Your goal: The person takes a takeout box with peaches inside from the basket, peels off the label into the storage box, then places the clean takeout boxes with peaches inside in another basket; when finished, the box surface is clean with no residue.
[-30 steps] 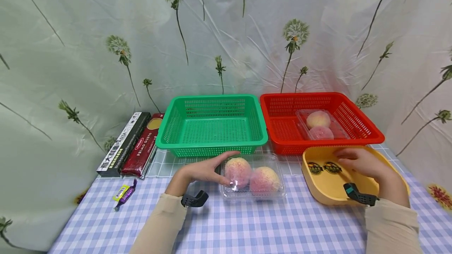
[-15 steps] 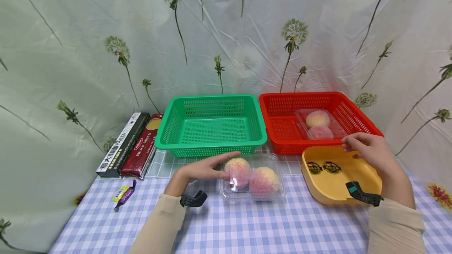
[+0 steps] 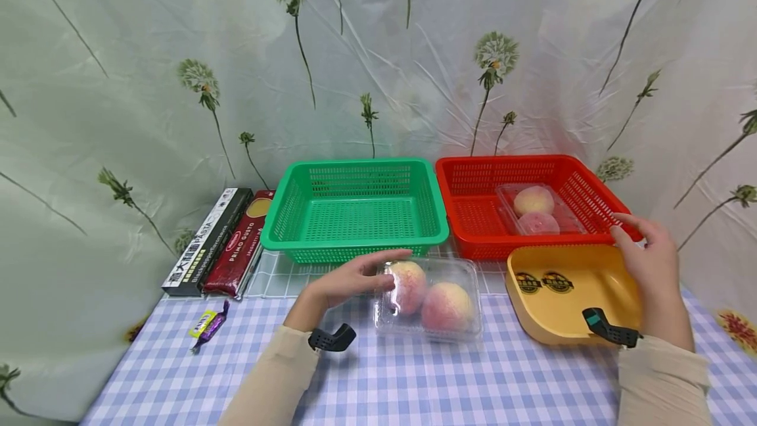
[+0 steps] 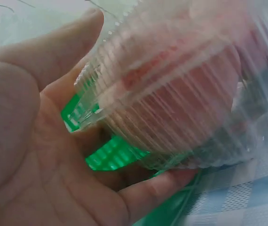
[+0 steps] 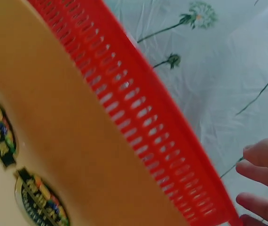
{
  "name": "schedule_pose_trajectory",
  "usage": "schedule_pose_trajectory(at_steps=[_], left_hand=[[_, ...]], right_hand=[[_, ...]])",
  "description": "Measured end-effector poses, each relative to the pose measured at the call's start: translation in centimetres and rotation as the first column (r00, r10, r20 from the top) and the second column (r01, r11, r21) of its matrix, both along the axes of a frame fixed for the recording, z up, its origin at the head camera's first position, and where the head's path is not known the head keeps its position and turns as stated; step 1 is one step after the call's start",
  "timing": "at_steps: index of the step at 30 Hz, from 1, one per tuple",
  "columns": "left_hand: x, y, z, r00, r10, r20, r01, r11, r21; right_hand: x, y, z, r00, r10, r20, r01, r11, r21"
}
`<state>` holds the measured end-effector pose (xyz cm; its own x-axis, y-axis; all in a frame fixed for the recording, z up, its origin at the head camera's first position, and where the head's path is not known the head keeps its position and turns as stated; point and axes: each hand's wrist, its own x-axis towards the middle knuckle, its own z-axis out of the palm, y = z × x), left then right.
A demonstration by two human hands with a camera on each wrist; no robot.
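A clear plastic clamshell with two peaches (image 3: 430, 298) sits in front of the green basket (image 3: 355, 209). My left hand (image 3: 355, 276) grips its left end, thumb and fingers around it; in the left wrist view the clamshell (image 4: 181, 89) fills my left hand (image 4: 44, 141) and looks tilted up. My right hand (image 3: 650, 255) hovers open over the far right edge of a yellow tray (image 3: 562, 294), next to the red basket (image 3: 473, 215). Its fingertips (image 5: 261, 183) show beside the red basket wall (image 5: 138, 113) and touch nothing I can see.
A second clamshell of peaches (image 3: 537, 210) lies inside the red basket. Two pasta boxes (image 3: 221, 242) lie at the back left, and a purple-and-yellow candy (image 3: 208, 325) on the checked cloth (image 3: 414, 380). A flowered curtain hangs behind.
My left hand has closed on the clamshell's left end and tipped it up slightly. My right hand moved right and back, from over the yellow tray to its far right edge.
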<state>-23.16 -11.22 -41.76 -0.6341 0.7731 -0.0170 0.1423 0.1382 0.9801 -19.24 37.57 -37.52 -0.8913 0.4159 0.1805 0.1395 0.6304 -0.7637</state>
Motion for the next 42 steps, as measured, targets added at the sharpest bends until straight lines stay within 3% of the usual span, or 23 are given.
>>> schedule_pose_trajectory(at_steps=[10, 18, 22, 29, 38, 42], left_hand=[[0.3, 0.7, -0.1, 0.999, 0.052, -0.003, -0.052, 0.996, -0.078], [0.4, 1.0, -0.2, 1.0, -0.004, 0.025, 0.006, 0.994, -0.106], [0.5, 1.4, -0.5, 0.999, 0.012, 0.035, -0.008, 0.991, -0.132], [0.5, 1.9, -0.7, 0.989, 0.081, 0.12, -0.072, 0.994, -0.082], [0.8, 2.2, 0.1, 0.985, 0.117, 0.124, -0.113, 0.993, -0.042], [1.0, 2.8, 0.7, 0.965, 0.158, 0.208, -0.168, 0.985, 0.031]], right_hand=[[-0.4, 1.1, -1.4, 0.997, 0.054, 0.047, -0.053, 0.999, -0.012], [-0.4, 1.3, -2.1, 0.996, 0.075, 0.04, -0.075, 0.997, -0.02], [-0.4, 1.5, -2.3, 0.996, 0.075, 0.051, -0.073, 0.997, -0.037], [-0.6, 1.5, -2.4, 0.995, 0.071, 0.066, -0.068, 0.997, -0.042], [-0.6, 1.4, -2.6, 0.995, 0.067, 0.075, -0.064, 0.997, -0.042], [-0.5, 1.3, -2.6, 0.994, 0.068, 0.084, -0.065, 0.997, -0.039]])
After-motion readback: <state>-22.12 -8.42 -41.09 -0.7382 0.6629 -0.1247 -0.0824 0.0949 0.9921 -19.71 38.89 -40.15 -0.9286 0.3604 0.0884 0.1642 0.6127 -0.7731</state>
